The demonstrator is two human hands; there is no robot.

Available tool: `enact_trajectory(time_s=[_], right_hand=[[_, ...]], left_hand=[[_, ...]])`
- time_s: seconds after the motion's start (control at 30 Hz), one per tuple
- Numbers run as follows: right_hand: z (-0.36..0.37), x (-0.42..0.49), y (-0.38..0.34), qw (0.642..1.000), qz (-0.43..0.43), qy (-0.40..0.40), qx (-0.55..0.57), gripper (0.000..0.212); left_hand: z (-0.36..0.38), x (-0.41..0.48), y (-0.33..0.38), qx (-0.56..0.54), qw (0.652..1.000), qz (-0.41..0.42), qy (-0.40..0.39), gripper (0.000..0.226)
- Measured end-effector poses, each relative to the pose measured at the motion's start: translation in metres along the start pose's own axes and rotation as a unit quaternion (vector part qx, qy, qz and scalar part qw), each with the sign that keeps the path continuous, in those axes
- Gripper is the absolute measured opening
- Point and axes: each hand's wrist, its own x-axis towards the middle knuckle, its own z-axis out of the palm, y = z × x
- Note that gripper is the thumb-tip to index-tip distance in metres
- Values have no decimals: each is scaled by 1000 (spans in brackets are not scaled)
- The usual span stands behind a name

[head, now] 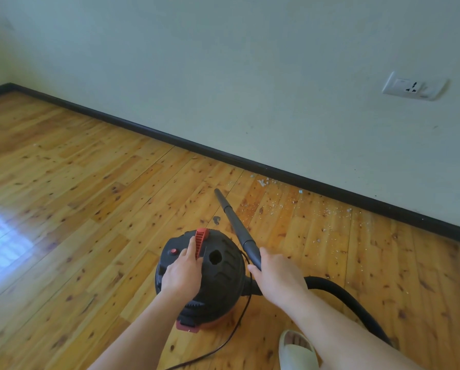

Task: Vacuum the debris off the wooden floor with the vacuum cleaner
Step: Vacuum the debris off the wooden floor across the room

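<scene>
The vacuum cleaner [223, 273], a round black canister with a red handle [201, 240], is seen standing on the wooden floor [90, 182], toward its near edge. The left hand [182, 272] is laid on the canister's top, fingers relaxed over the lid, forefinger stretched along the red handle; nothing is plainly gripped. The right hand [277, 279] is wrapped round the lower end of the dark wand [237, 225], fingers curled about the tube. The wand is angled away toward the floor's far edge, where the black skirting [223, 154] is run under the wall. The debris [262, 182], white flecks and crumbs, is scattered along that far edge, just beyond and right of the wand's tip; whether the tip touches the boards cannot be told. A black hose [343, 293] is looped off right, a thin cord [243, 315] is trailed toward the near edge, and a pale slipper [298, 351] is planted there. A socket [414, 87] is set in the wall.
</scene>
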Motion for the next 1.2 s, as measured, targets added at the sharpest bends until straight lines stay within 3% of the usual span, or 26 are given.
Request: enact_trajectory(time_s=[0.43,1.2], right_hand=[[8,26,6,998,54,23,-6,51],[22,74,24,992,119,5,46,63]], left_hand=[[-1,15,3,14,1000,15,7,67],[7,47,23,19,998,60,31,64]])
